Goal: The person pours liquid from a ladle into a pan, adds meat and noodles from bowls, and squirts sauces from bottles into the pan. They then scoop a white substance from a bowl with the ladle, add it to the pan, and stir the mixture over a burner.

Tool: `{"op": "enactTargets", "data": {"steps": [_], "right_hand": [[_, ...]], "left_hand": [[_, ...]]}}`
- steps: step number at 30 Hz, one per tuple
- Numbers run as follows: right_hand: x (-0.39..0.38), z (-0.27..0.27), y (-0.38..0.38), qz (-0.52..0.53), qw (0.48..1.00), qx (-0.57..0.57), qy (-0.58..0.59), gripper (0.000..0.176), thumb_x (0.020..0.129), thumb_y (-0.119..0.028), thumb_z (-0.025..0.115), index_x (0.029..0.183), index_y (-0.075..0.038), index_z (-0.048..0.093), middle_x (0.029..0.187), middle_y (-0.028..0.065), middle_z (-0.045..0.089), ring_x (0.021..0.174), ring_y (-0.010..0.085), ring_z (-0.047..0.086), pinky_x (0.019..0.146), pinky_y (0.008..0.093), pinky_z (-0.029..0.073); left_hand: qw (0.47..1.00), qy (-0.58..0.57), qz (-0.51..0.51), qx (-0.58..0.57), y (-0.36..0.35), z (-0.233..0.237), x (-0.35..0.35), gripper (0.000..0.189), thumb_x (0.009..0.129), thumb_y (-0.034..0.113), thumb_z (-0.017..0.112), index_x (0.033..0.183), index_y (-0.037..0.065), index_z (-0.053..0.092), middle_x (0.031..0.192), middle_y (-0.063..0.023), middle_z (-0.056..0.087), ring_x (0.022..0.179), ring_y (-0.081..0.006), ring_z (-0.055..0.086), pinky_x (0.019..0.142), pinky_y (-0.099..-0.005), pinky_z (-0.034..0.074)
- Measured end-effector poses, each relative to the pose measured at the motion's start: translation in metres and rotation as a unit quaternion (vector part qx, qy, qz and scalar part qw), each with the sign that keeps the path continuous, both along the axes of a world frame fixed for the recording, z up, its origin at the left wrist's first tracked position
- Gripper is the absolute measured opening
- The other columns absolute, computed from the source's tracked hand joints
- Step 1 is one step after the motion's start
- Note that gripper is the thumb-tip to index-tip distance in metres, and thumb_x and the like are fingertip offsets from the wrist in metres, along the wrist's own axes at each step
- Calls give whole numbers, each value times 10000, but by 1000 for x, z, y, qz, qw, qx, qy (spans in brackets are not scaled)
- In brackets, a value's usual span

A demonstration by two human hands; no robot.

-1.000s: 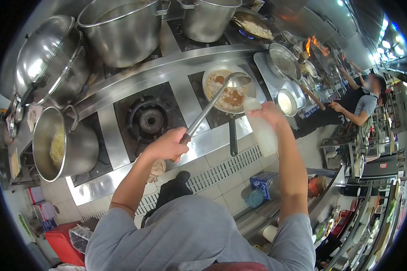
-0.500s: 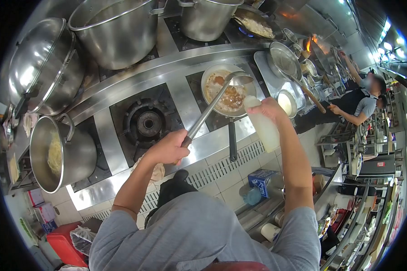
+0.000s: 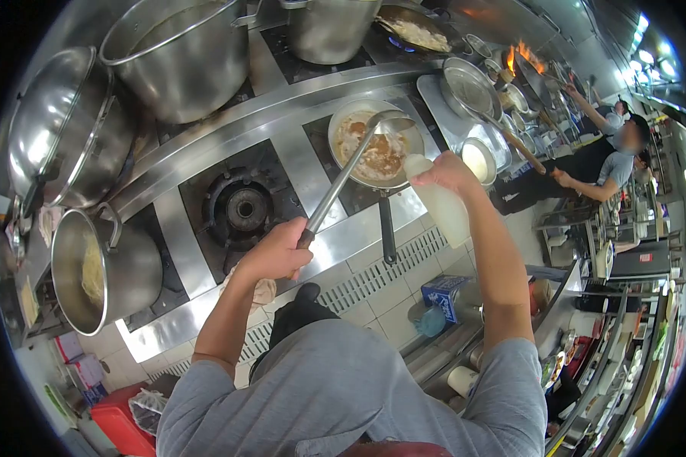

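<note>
My left hand [image 3: 280,250] is closed round the handle of a long metal ladle [image 3: 338,187]. The ladle's bowl is over the far part of a frying pan [image 3: 333,145], which sits on a burner and holds brown sauce [image 3: 381,158] with pale bits in it. In my right hand [image 3: 448,177] is a whitish, translucent bottle [image 3: 443,212], gripped near its neck. It is tilted, with its top end at the pan's right edge. Whether liquid leaves it I cannot make out. The pan's black handle [image 3: 387,228] points towards me, untouched.
An unlit burner [image 3: 244,207] lies left of the pan. Large steel pots [image 3: 179,76] line the back, and a pot with noodles [image 3: 122,266] stands at left. A strainer [image 3: 469,85] rests on a tray at right. Beyond, a person [image 3: 598,171] stands near flames [image 3: 522,57].
The whole view has shifted slightly. The ladle's bowl has moved a little over the pan, and the sauce looks more spread out. Both hands keep their grips.
</note>
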State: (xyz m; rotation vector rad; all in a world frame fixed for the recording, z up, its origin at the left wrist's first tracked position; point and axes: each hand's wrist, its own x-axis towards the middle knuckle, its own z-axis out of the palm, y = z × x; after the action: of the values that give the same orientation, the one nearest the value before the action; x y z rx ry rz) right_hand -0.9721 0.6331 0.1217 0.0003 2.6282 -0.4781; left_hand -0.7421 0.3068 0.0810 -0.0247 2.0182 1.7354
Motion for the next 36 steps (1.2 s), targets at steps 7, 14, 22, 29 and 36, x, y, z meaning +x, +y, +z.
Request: {"op": "enactTargets", "data": {"steps": [7,14,22,29,36], "right_hand": [[32,-1,17,0,990,-43,137,875,570,-518,880,1157,79,624,1101,231,682,1036,325,678,900,386,523],[93,9,42,-29,923,-194,331,587,687,-416,885,1036,-5,653,913,150,731,784,248,723,736,392,576],[272,26,94,-213,828,-245,457,758,588,-374,911,1132,14,553,986,225,675,961,408,668,821,439,555],[545,34,124,-371,770,-168,491,708,567,-276,892,1157,-35,584,1040,159,683,934,297,703,828,385,556],[866,78,117,-614,639,65,459,657,613,-217,897,1178,-46,609,1077,85,688,989,173,678,905,337,536]], "left_hand": [[1000,-11,9,-18,3,8,0,290,786,38,623,1043,-31,507,659,-60,536,445,-148,561,433,-316,434],[1000,-5,12,26,-7,-18,-5,363,838,17,587,1192,-23,517,703,-14,523,453,-99,498,415,-275,394],[937,-81,-9,339,-30,-39,-25,421,954,54,547,1335,-80,426,860,-61,572,512,-45,430,423,-182,334],[915,273,-21,297,-60,-103,-116,307,940,209,624,1138,-2,522,764,-124,509,482,-187,364,435,-294,358],[680,-324,-171,635,82,-4,-15,196,952,3,452,1125,-34,368,788,-56,466,492,-72,465,409,-227,311]]}}
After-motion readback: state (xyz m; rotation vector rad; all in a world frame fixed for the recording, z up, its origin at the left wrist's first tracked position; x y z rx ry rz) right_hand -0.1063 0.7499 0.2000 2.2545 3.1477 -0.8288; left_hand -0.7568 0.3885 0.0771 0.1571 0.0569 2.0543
